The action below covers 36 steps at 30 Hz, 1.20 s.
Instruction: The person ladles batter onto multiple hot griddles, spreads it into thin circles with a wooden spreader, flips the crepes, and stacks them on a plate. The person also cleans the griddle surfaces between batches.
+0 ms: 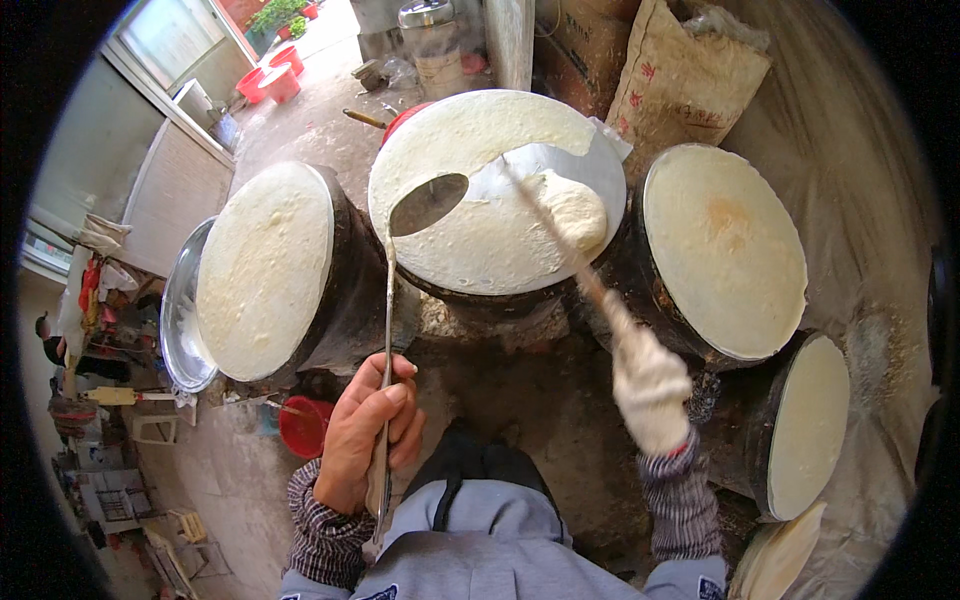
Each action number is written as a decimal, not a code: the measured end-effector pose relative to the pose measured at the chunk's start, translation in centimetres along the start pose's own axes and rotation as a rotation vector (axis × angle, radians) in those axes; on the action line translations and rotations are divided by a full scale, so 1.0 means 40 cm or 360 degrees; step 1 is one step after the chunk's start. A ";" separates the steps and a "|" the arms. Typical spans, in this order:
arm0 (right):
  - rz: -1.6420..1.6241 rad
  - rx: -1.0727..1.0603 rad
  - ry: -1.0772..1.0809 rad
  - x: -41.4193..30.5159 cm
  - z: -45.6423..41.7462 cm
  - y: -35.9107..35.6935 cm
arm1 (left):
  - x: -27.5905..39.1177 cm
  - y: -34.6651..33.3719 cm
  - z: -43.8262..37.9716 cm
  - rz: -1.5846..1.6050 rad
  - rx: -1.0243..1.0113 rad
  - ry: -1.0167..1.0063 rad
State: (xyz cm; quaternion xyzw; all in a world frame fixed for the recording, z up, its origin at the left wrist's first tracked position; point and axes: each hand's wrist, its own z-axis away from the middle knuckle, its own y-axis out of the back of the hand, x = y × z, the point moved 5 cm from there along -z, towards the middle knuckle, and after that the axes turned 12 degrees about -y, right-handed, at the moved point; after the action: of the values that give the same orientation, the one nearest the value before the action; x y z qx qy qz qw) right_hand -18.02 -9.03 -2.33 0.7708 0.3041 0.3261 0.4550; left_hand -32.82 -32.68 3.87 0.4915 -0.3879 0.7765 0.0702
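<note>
My left hand [379, 420] grips the long handle of a metal ladle [429, 204]. The ladle's bowl hangs over the near-left part of the middle round griddle [537, 159], and batter clings to its neck. In a pale cloth glove, my right hand [651, 386] holds a thin stick-like tool [551, 225], blurred by motion, whose far end reaches across that griddle. Beside the stick sits a thick lump of batter [576, 214]. A thin batter layer [457, 139] covers much of the griddle, while bare metal shows on its right side.
Batter-covered round griddles stand at left [262, 270], right [724, 247] and lower right [810, 427]. A metal basin [176, 315] sits behind the left one. A red bucket [304, 427] is near my left wrist. A printed sack [686, 75] leans at the back right.
</note>
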 end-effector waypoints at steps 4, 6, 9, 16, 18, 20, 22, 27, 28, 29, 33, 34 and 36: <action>-0.0020 -0.0066 -0.0212 0.045 0.054 -0.023 | 0.006 0.001 -0.010 0.0003 0.0007 0.0022; -0.0236 -0.0006 -0.0228 0.066 -0.016 -0.023 | 0.003 0.003 -0.025 -0.0006 -0.0003 0.0030; -0.0282 0.0088 -0.0183 0.052 0.010 -0.022 | -0.008 0.009 -0.034 -0.0034 -0.0090 0.0072; -0.0147 0.0078 -0.0248 0.055 -0.102 -0.078 | 0.014 0.019 -0.067 0.0003 -0.0072 0.0079; -0.0155 0.0053 -0.0254 0.049 -0.083 -0.084 | 0.012 0.039 -0.067 0.0002 -0.0090 0.0122; -0.0160 0.0063 -0.0277 0.053 -0.092 -0.106 | 0.018 0.048 -0.079 0.0014 -0.0021 0.0120; -0.0095 0.0047 -0.0358 0.060 -0.163 -0.124 | 0.018 0.048 -0.096 0.0001 -0.0016 0.0119; -0.0562 -0.0275 -0.0540 0.077 -0.347 -0.138 | 0.008 0.052 -0.126 0.0001 -0.0050 0.0168; -0.0863 -0.0096 -0.0494 0.075 -0.342 -0.100 | 0.010 0.051 -0.132 0.0011 -0.0050 0.0175; -0.1153 0.0077 -0.0416 0.074 -0.333 -0.064 | 0.011 0.049 -0.139 0.0020 -0.0052 0.0183; -0.1546 -0.0085 -0.0835 0.072 -0.170 0.014 | 0.027 0.051 -0.163 0.0055 -0.0062 0.0155; -0.1546 -0.0097 -0.0909 0.065 -0.122 0.006 | 0.032 0.053 -0.167 0.0046 -0.0058 0.0142; -0.1423 -0.0202 -0.1043 0.058 -0.041 -0.031 | 0.039 0.040 -0.179 0.0017 -0.0091 0.0156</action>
State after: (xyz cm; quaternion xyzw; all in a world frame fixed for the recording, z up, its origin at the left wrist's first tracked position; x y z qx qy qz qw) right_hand -18.12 -5.92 -2.29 0.5989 0.4238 -0.1378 0.6654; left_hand -39.48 -29.39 2.76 0.4488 -0.4086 0.7886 0.0990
